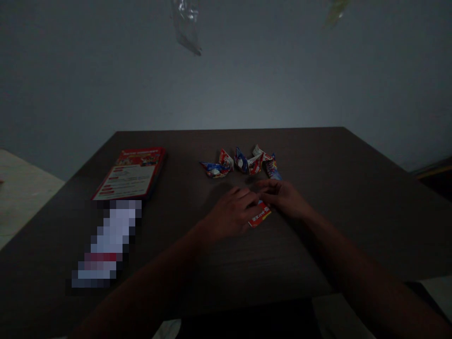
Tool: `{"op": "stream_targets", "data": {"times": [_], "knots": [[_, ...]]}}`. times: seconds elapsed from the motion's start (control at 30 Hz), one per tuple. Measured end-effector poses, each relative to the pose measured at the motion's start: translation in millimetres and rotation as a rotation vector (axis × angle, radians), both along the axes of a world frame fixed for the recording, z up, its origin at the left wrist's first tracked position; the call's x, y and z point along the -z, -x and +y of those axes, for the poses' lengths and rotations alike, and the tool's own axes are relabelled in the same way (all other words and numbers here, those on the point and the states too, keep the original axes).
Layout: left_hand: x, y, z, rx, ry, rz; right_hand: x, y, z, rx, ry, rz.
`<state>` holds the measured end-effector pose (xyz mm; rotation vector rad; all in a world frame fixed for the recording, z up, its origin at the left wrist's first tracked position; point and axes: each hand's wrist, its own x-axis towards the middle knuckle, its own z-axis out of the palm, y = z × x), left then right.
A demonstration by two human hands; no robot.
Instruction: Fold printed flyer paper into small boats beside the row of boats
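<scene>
In front of me on the dark table, a small folded piece of red printed paper lies between my hands. My left hand is closed on its left side, fingers curled over its upper edge. From the right, my right hand pinches the far edge of the same paper, its fingertips close to those of the left. Beyond the hands stand several folded paper pieces in blue, red and white; a blue-and-red one is at the left and another at the right, just past my right fingers.
At the left lies a stack of red-and-white printed leaflets. Nearer me is a blurred-out, bright flat object. The dark table meets a grey wall, where a clear plastic bag hangs.
</scene>
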<state>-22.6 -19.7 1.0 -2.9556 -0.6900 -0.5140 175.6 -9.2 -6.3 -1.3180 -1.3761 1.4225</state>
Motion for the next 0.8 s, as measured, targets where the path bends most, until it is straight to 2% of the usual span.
{"op": "stream_targets", "data": {"times": [0.1,0.2,0.33,0.43,0.57,0.8], "knots": [[4.7,0,4,-0.061,0.036,-0.003,-4.6,-1,-4,-0.027,-0.121,-0.08],[7.0,3,7,-0.11,0.079,0.009,-10.9,-4,-8,-0.091,-0.281,-0.26],[7.9,6,8,-0.15,0.091,0.035,-13.2,-9,-11,-0.343,-0.49,-0.389],[7.7,4,7,-0.166,0.115,0.047,-9.1,-9,-10,-0.416,-0.643,-0.513],[4.2,1,5,-0.169,0.145,0.048,-5.5,-6,-9,-0.449,-0.733,-0.666],[-12.3,16,4,-0.182,0.182,0.076,-8.2,-5,-10,-0.467,-0.783,-0.742]]}}
